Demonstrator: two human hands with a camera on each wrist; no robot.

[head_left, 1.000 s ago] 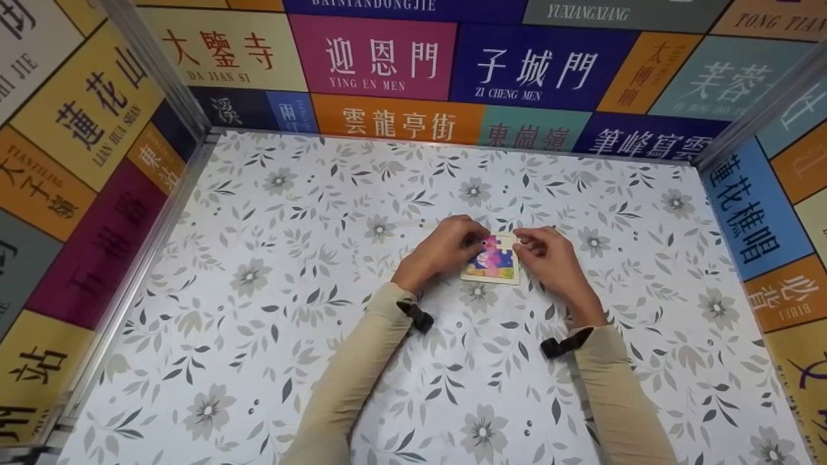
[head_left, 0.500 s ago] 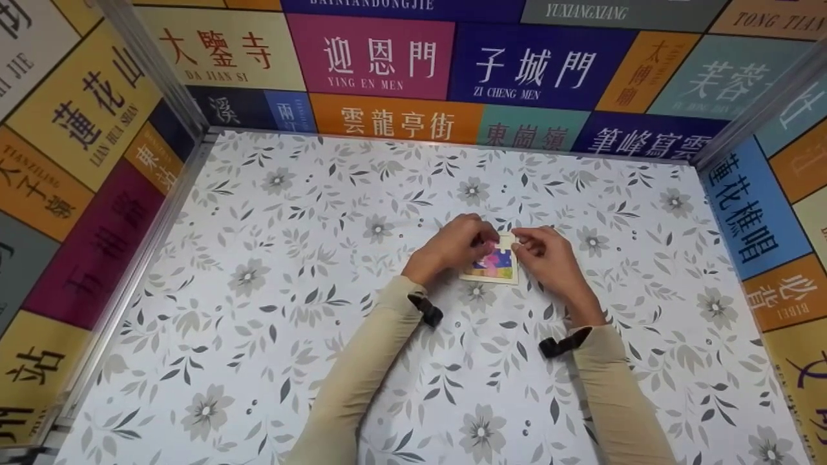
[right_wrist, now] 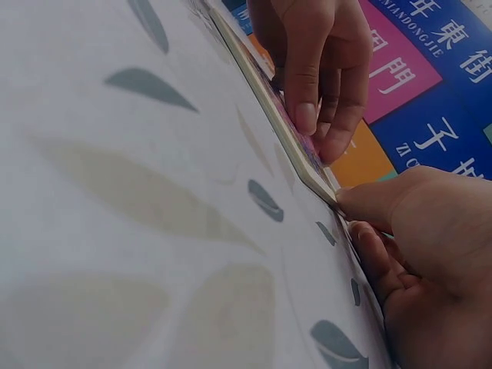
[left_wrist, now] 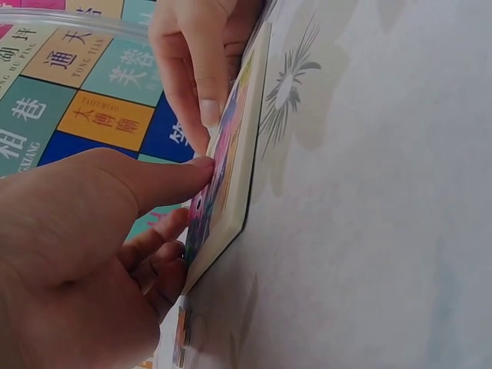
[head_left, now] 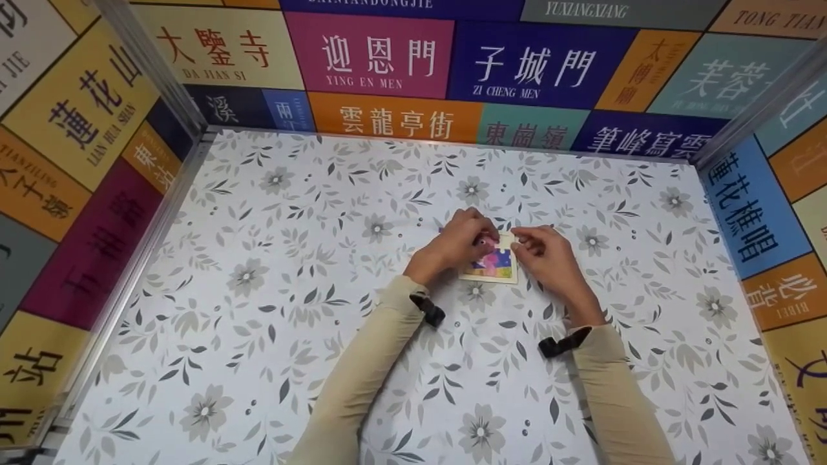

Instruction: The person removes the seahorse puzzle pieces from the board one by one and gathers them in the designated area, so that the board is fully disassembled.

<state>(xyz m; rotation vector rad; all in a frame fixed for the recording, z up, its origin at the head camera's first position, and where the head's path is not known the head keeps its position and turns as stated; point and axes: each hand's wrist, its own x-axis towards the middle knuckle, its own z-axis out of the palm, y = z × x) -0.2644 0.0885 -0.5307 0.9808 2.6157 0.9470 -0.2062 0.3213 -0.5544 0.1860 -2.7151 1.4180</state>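
Observation:
A small jigsaw puzzle (head_left: 491, 271) in a cream frame lies on the patterned table, its pieces pink, blue and yellow-green. Its upper right part shows bare cream board. My left hand (head_left: 459, 240) bends over the upper left part, thumb and fingers on a pink puzzle piece (left_wrist: 198, 204) with a dark eye dot. The left wrist view shows the left thumb (left_wrist: 198, 175) on the picture and other fingers curled by the edge. My right hand (head_left: 546, 256) pinches the frame's right edge near the upper corner, its thumb (right_wrist: 361, 201) against the side.
A small flat colourful thing (left_wrist: 182, 334) lies beside the frame, hidden by the left hand in the head view. Upright panels with large characters (head_left: 387, 58) border the table (head_left: 336, 400) at the back and both sides.
My left hand has shifted right from the puzzle's left edge onto its upper left part, now covering some of the picture. The right hand and frame stay nearly still.

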